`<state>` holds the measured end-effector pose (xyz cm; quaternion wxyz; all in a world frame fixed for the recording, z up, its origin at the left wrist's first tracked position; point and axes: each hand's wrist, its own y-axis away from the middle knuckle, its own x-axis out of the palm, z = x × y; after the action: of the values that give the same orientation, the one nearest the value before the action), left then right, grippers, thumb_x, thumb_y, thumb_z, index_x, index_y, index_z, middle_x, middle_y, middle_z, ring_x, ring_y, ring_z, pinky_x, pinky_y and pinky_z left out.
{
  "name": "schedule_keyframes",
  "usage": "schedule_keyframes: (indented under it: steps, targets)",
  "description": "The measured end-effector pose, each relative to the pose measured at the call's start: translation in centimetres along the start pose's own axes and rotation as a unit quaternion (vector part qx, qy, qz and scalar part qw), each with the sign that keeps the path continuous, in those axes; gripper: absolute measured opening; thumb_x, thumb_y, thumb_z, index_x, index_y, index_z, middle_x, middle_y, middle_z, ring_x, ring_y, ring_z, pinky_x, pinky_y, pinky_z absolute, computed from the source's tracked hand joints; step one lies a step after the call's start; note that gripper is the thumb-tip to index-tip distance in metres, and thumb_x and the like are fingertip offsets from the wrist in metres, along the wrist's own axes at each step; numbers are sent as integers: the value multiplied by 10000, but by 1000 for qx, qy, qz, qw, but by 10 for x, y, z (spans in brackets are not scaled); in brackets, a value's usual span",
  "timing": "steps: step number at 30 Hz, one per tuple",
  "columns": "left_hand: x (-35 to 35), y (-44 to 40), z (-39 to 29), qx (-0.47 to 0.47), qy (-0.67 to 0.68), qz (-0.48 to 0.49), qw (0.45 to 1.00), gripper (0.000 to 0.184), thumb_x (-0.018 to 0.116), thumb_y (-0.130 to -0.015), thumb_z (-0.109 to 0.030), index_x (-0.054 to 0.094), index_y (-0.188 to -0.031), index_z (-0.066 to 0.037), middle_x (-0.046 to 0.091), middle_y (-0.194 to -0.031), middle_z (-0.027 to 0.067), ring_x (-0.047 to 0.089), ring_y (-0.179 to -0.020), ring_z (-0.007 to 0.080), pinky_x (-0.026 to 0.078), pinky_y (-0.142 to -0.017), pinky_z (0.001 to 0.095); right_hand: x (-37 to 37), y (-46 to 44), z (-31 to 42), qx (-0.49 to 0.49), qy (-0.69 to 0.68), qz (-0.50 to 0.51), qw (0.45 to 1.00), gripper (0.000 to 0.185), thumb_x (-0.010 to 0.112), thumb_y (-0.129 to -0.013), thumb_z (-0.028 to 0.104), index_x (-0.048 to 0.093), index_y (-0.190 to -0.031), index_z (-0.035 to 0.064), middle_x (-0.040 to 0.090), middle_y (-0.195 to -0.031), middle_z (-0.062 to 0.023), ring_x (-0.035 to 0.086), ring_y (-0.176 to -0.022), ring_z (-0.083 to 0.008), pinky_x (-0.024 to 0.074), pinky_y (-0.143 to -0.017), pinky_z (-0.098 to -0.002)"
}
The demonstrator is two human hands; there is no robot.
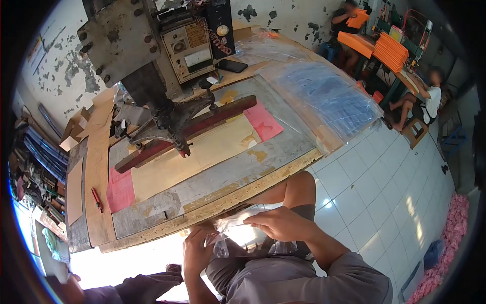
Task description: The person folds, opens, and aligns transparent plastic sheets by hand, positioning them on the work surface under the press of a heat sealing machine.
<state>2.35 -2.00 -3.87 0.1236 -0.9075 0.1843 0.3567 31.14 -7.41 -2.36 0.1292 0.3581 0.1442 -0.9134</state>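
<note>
Clear plastic film (234,221) stretches between my two hands, low over my lap and just off the table's front edge. My left hand (196,249) has its fingers closed on the film's left part. The right end is pinched between the fingers of my right hand (277,223). Beyond them on the table (273,157) lies a yellowish sheet (202,157), with pink sheets (264,121) showing at its ends. A long dark red bar (202,126), part of a press machine (162,114), is over the yellowish sheet.
A red cutter (97,200) lies at the table's left. A black phone (232,66) is beside the control box (187,50). Clear plastic sheets (324,96) cover the right side. Two people (431,99) sit at the back right near orange stacks (390,50). Pink material (450,228) lies on the floor.
</note>
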Motion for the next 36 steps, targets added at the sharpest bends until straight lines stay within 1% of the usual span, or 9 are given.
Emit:
schedule_keyframes:
  steps: [3, 6, 10, 13, 15, 19, 22, 31, 36]
  targets:
    - [-1, -2, 0, 10, 27, -17, 999, 124, 720, -906, -31, 739, -1028, -41, 751, -1015, 130, 729, -907, 316, 562, -787, 393, -8, 6, -2, 15, -16, 11, 1000, 296, 630, -1014, 162, 687, -1302, 122, 773, -1047, -104, 734, -890, -330, 572, -701, -433]
    - [-6, -4, -6, 3, 41, -35, 999, 142, 686, -926, -2, 736, -1056, -32, 762, -1058, 144, 735, -953, 329, 566, -831, 391, -17, 9, 0, -7, -10, 4, 1000, 286, 682, -993, 145, 738, -1273, 127, 783, -1080, -61, 739, -802, -272, 578, -692, -375]
    - [-16, -3, -10, -27, 44, -16, 999, 191, 680, -941, 14, 758, -1109, -28, 776, -1123, 136, 746, -1032, 288, 565, -906, 377, -21, 16, -5, -22, -21, 18, 999, 294, 685, -1000, 178, 726, -1286, 119, 782, -1088, -73, 736, -852, -280, 578, -743, -382]
    - [-18, 0, -7, 1, 40, -11, 999, 180, 664, -938, 25, 736, -1098, -14, 763, -1135, 153, 737, -1012, 346, 559, -889, 384, -29, 20, -5, -24, -29, 36, 999, 289, 680, -1008, 198, 721, -1281, 111, 781, -1100, -82, 736, -890, -292, 579, -769, -392]
    - [-19, 4, -3, -14, 41, -9, 999, 202, 663, -946, 18, 738, -1130, -18, 756, -1171, 161, 734, -1051, 345, 566, -898, 380, -36, 23, -3, -1, -18, 49, 999, 296, 716, -984, 179, 741, -1275, 134, 786, -1092, -42, 741, -881, -249, 582, -774, -370]
    - [-20, 13, 3, -40, 66, -3, 997, 275, 665, -959, 2, 727, -1222, -45, 737, -1254, 164, 725, -1129, 326, 589, -904, 392, -40, 28, -2, -12, -39, 29, 999, 296, 724, -975, 143, 743, -1270, 129, 789, -1087, -40, 746, -892, -239, 588, -775, -364]
    - [-27, 19, 1, -86, 46, -5, 995, 340, 686, -962, -29, 707, -1299, -72, 725, -1322, 101, 712, -1187, 278, 618, -881, 395, -45, 30, 0, -8, -46, 40, 998, 288, 711, -984, 136, 738, -1269, 104, 786, -1095, -61, 746, -914, -245, 584, -786, -365]
    - [-28, 28, -1, -150, 16, -7, 989, 352, 717, -953, -57, 707, -1303, -84, 734, -1295, 100, 752, -1088, 244, 621, -800, 392, -50, 36, 1, 9, -48, 35, 998, 264, 676, -1006, 138, 733, -1259, 87, 776, -1130, -86, 736, -956, -258, 566, -823, -365]
    - [-29, 30, -4, -119, 19, -23, 992, 352, 735, -938, -67, 713, -1290, -84, 741, -1273, 111, 758, -1052, 242, 623, -773, 376, -58, 38, 9, 28, -40, 32, 998, 262, 671, -1001, 97, 733, -1255, 88, 775, -1119, -81, 735, -965, -251, 564, -833, -362]
